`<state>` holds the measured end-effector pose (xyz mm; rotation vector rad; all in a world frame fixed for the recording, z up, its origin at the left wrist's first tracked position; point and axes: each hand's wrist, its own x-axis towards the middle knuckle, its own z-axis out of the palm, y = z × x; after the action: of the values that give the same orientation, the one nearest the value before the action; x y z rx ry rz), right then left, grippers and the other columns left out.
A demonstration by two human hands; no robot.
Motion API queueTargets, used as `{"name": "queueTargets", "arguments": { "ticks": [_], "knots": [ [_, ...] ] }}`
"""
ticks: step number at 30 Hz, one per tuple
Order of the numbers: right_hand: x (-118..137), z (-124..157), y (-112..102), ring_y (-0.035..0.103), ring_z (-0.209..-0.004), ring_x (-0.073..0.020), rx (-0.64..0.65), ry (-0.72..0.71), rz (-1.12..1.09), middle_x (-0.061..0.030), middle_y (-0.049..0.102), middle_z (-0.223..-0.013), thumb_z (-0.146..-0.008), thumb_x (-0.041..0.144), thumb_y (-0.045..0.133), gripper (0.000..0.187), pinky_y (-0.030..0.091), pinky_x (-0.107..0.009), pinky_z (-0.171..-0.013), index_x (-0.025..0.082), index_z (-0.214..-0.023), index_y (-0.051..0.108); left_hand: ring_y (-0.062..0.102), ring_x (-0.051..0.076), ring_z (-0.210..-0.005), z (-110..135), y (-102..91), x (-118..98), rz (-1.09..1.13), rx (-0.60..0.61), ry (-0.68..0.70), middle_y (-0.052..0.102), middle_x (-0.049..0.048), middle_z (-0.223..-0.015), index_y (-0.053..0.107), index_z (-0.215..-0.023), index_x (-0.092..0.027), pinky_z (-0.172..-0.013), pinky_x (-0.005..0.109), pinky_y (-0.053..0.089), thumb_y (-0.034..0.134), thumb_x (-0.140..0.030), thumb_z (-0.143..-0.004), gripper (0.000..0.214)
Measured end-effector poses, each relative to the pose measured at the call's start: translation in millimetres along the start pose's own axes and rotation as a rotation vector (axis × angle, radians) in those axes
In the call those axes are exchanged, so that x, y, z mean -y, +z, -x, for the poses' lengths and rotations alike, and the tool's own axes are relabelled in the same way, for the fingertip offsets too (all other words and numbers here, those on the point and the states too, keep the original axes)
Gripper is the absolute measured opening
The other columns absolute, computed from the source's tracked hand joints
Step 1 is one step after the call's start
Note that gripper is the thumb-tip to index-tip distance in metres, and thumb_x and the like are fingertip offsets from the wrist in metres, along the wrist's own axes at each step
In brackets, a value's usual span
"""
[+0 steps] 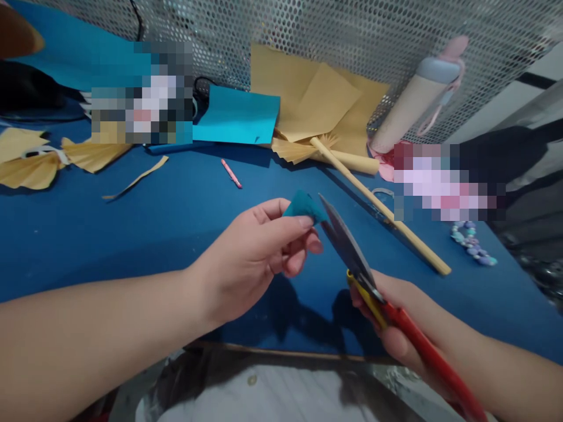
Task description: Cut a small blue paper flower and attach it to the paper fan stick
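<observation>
My left hand [272,243] pinches a small piece of teal paper [304,206] between thumb and fingers, above the blue table. Wrapped round a pair of scissors [352,249] with red and yellow handles is my right hand [396,316]. The blades point up and left, and their tips lie close beside the paper's right edge; whether they touch it I cannot tell. Beyond my hands, a short pink stick-like piece [231,173] lies on the table. To the right, a long rolled tan paper stick [387,211] slants across the tabletop.
Teal paper [241,114] and tan sheets [325,99] lean against the perforated metal panel [211,35]. Pleated tan paper fans [30,167] lie at left, near a thin tan strip [141,177]. A bottle [411,102] and a beaded string [470,241] are at right.
</observation>
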<state>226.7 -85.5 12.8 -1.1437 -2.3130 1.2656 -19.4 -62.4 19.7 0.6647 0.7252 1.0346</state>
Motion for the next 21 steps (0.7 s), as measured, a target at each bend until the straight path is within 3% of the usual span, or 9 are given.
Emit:
{"name": "queueTargets", "arguments": {
  "ticks": [5,9,14,21],
  "knots": [
    [-4,0,1,0.042,-0.063,-0.0134,-0.033,0.085,0.124,-0.0005,0.051,-0.076,-0.085,0.087,0.036,0.068,0.036,-0.027,-0.055,0.020,-0.088,0.049,0.054,0.004,-0.056,4,-0.6,6,-0.094,0.009,0.029,0.067,-0.0036,-0.072,0.060,-0.078,-0.017,-0.053,0.016,0.042,0.076,-0.026,-0.083,0.019],
    [-8,-2,3,0.046,-0.060,-0.0141,-0.094,0.051,0.264,-0.0009,0.053,-0.074,-0.085,0.086,0.038,0.065,0.035,-0.027,-0.053,0.021,-0.087,0.046,0.057,0.006,-0.061,3,-1.3,8,-0.123,0.011,0.068,0.063,-0.0045,-0.068,0.063,-0.078,-0.018,-0.059,0.017,0.046,0.075,-0.023,-0.083,0.014],
    [-14,-8,1,0.042,-0.054,-0.0125,-0.195,-0.032,0.425,0.0012,0.048,-0.069,-0.086,0.082,0.045,0.060,0.031,-0.026,-0.048,0.022,-0.083,0.040,0.064,0.008,-0.074,1,-2.5,9,-0.134,0.025,0.072,0.070,-0.0029,-0.080,0.066,-0.083,-0.019,-0.069,0.019,0.051,0.078,-0.026,-0.083,0.014],
    [-14,-7,-1,0.044,-0.057,-0.0130,-0.141,0.002,0.361,0.0004,0.052,-0.072,-0.085,0.084,0.043,0.062,0.034,-0.026,-0.050,0.022,-0.084,0.042,0.066,0.009,-0.081,2,-3.5,13,-0.094,0.044,0.097,0.072,-0.0034,-0.082,0.069,-0.083,-0.020,-0.077,0.022,0.053,0.078,-0.022,-0.083,0.009]
  ]
}}
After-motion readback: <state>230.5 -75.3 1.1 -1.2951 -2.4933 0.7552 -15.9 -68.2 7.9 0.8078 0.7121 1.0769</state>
